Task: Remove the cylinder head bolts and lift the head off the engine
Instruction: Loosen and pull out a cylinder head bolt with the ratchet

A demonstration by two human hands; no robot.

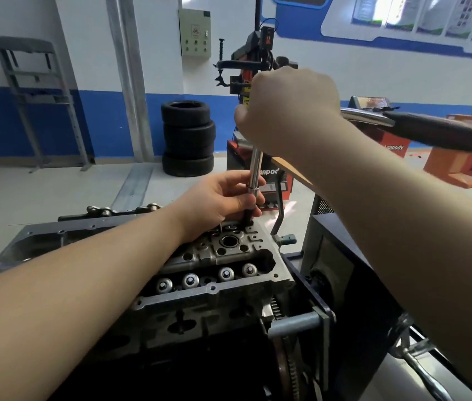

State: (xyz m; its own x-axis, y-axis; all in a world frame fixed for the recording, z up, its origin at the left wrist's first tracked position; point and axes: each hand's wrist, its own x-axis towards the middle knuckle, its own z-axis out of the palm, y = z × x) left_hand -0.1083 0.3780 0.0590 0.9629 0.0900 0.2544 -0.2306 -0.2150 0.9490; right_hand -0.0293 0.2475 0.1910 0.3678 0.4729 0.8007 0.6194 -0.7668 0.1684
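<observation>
Item: my left hand (223, 198) pinches the extension bar (255, 175); my right hand (287, 111) grips the ratchet (420, 128). Risk: tilted bar slips, rounding the head (217, 273) bolt.

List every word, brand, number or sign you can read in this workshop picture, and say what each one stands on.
"anpod": white letters on the red machine behind the extension bar; the start is hidden.
"anpody": white letters on the red machine at right; the start is hidden behind the right forearm.
Wall posters: too blurred to read.
Control box logo: too small to read.
Yellow labels on the tyre changer: unreadable.
</observation>
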